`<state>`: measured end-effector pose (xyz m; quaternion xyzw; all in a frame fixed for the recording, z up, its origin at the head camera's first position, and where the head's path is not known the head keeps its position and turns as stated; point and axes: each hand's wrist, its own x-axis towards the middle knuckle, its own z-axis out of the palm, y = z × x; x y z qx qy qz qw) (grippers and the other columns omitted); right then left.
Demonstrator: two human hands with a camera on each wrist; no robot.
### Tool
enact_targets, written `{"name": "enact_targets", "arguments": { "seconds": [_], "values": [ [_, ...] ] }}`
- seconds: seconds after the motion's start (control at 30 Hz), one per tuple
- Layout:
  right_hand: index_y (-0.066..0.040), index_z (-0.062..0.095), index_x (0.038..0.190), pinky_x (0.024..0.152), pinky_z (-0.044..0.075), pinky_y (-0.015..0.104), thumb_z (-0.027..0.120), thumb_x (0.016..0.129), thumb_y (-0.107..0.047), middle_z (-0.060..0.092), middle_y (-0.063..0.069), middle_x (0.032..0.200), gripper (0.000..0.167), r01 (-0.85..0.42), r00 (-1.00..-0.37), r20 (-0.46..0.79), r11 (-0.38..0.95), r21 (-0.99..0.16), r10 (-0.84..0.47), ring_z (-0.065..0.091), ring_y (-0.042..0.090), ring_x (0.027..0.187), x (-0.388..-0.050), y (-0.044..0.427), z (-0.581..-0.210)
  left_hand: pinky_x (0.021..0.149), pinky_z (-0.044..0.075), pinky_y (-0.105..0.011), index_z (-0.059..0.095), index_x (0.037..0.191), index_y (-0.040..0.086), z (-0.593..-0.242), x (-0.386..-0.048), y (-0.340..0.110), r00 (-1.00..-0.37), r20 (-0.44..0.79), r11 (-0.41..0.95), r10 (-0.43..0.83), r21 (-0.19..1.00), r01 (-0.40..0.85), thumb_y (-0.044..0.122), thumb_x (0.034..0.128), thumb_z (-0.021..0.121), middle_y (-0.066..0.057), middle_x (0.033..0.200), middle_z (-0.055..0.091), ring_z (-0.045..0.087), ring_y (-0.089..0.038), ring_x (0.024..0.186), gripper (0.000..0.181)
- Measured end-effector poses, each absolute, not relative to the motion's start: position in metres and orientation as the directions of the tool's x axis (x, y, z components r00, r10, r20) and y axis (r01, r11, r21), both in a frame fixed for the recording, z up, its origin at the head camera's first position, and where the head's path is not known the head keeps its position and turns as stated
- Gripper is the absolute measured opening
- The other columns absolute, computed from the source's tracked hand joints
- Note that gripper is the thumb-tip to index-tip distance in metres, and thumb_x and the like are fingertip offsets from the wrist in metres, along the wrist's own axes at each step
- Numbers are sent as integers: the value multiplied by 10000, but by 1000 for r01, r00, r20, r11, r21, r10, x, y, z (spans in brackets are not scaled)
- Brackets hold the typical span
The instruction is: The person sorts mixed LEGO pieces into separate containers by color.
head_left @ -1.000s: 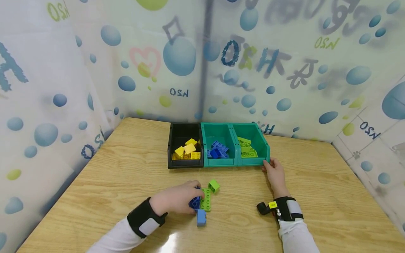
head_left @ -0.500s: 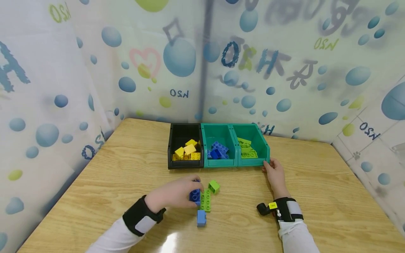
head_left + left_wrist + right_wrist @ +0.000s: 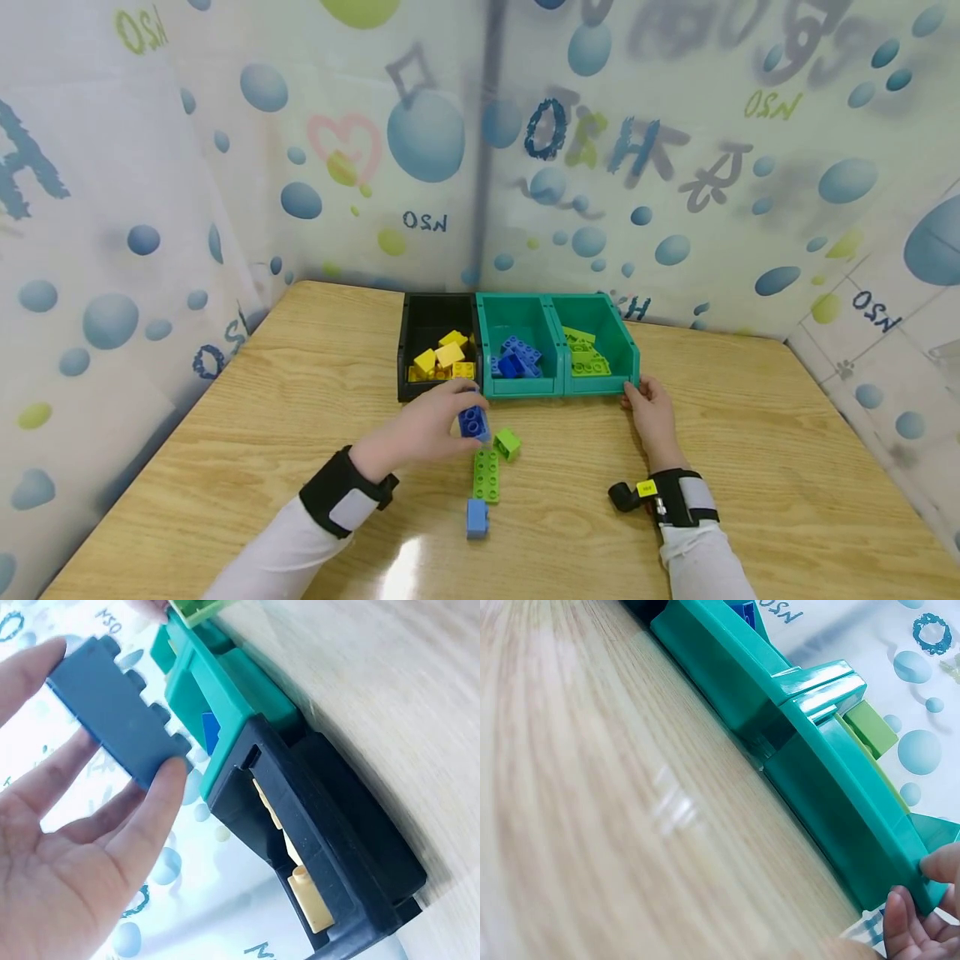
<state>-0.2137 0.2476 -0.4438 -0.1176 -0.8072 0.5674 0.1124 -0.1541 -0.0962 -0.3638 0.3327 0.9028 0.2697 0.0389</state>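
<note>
Held up over the table just in front of the bins, a blue toy building brick (image 3: 474,423) is pinched between the thumb and fingers of my left hand (image 3: 420,427). In the left wrist view the brick (image 3: 112,712) shows its flat side, studs facing the bins. My right hand (image 3: 654,423) grips the front right corner of the right teal bin (image 3: 600,385), with the thumb at the rim in the right wrist view. Below the left hand lie a long lime-green brick (image 3: 486,477), a small lime-green brick (image 3: 507,443) and a light blue brick (image 3: 477,518).
A black bin (image 3: 441,392) with yellow bricks (image 3: 450,353) stands left of the middle teal bin (image 3: 523,386), which contains blue bricks (image 3: 519,356). Lime-green bricks (image 3: 587,354) lie in the right bin. A patterned curtain (image 3: 345,233) hangs behind the wooden table (image 3: 315,367).
My left hand has lifted the blue brick from beside the long green brick and moved it forward toward the bins. The right hand has stayed at the bin corner.
</note>
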Motion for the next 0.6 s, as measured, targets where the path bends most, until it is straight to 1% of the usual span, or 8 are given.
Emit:
{"name": "enact_targets", "arguments": {
  "seconds": [0.17, 0.23, 0.4, 0.6],
  "values": [
    [70, 457, 1270, 677, 455, 78, 440, 1001, -136, 504, 92, 1005, 339, 65, -947, 47, 332, -941, 319, 513, -73, 716, -215, 248, -444, 878, 525, -370, 594, 1201, 77, -363, -170, -91, -789, 199, 629, 581, 506, 591, 213, 829, 736, -171, 1330, 485, 583, -266, 1081, 421],
    [71, 450, 1276, 680, 455, 76, 434, 1003, -139, 500, 99, 1017, 344, 69, -948, 43, 333, -940, 316, 513, -75, 721, -215, 248, -444, 889, 523, -372, 596, 1203, 72, -363, -176, -89, -794, 225, 629, 565, 505, 591, 208, 829, 737, -172, 1328, 483, 575, -269, 1092, 422],
    [74, 447, 1278, 685, 456, 75, 432, 1003, -137, 499, 112, 1034, 346, 70, -949, 39, 330, -941, 313, 515, -72, 729, -214, 248, -444, 964, 481, -404, 590, 1231, 89, -364, -190, -82, -817, 233, 642, 528, 520, 563, 228, 842, 724, -169, 1361, 458, 516, -297, 1189, 434],
    [70, 447, 1280, 688, 456, 75, 432, 1005, -143, 499, 107, 1033, 348, 73, -949, 37, 332, -941, 314, 514, -78, 728, -214, 248, -443, 970, 478, -401, 595, 1222, 88, -368, -203, -75, -822, 254, 643, 510, 522, 561, 227, 846, 720, -168, 1356, 459, 515, -303, 1193, 419]
  ]
}}
